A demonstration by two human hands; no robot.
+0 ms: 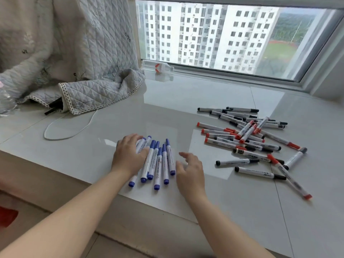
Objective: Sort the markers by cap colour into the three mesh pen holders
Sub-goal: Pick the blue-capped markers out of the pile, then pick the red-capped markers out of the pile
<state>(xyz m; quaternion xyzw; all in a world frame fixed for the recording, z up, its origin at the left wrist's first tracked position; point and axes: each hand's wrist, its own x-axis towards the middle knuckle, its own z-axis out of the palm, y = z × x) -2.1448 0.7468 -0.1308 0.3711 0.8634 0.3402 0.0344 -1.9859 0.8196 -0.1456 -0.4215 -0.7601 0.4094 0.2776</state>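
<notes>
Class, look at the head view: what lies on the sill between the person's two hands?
In the head view, the blue-capped markers lie side by side between the left hand and right hand.

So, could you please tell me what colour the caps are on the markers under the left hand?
Blue, seen in the head view.

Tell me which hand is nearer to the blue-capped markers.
Left. The left hand rests on the blue-capped markers, covering their left side; the right hand hovers just beside them on their right, apparently not touching.
</notes>
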